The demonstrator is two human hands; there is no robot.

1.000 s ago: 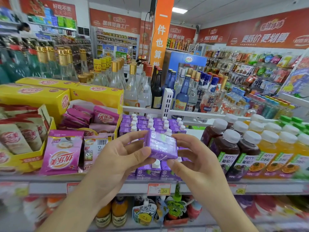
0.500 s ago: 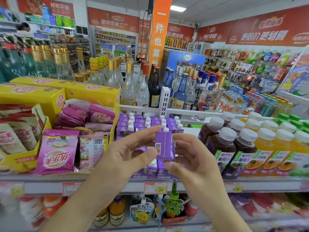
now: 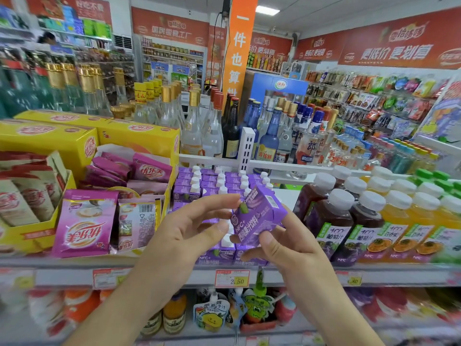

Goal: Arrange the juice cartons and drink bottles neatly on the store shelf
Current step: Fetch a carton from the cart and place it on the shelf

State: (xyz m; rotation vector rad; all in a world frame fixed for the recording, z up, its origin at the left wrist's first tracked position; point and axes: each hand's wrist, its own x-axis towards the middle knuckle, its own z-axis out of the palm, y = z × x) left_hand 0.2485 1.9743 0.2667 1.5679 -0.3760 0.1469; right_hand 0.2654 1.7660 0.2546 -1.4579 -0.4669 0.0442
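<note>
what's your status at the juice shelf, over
Right hand grips purple juice carton, tilted, above the shelved purple cartons. Left hand open, fingertips at its corner. Nothing blocking.

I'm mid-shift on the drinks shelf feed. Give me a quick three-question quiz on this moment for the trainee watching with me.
1. True or false: the purple juice carton in the hands is tilted, not upright.
2. Which hand pinches the carton from below? A) right hand B) left hand
3. What stands directly right of the purple carton rows on the shelf?

Key
1. True: it leans, with its printed front facing the camera.
2. A. The left hand's fingertips only touch its upper left edge.
3. Dark grape juice bottles with white caps, then orange juice bottles.
</note>
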